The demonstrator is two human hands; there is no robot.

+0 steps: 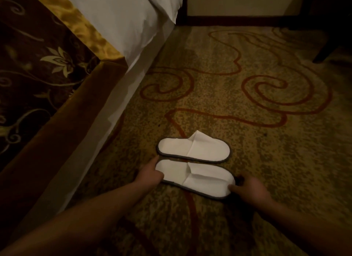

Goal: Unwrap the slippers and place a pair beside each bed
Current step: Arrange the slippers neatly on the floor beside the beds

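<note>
Two flat white slippers with grey rims lie side by side on the patterned carpet beside the bed [122, 27], toes to the right. The far slipper [193, 150] lies free. The near slipper [196, 177] is held at both ends: my left hand [152, 173] grips its heel end with a finger stretched toward the far slipper's heel, and my right hand [249, 188] pinches its toe end. No wrapper is visible.
The bed with white sheets and a dark floral runner [38, 65] fills the left side. A dark skirting board [228, 20] runs along the far wall. A dark piece of furniture [327, 36] stands at the upper right. Carpet [247, 103] spreads beyond the slippers.
</note>
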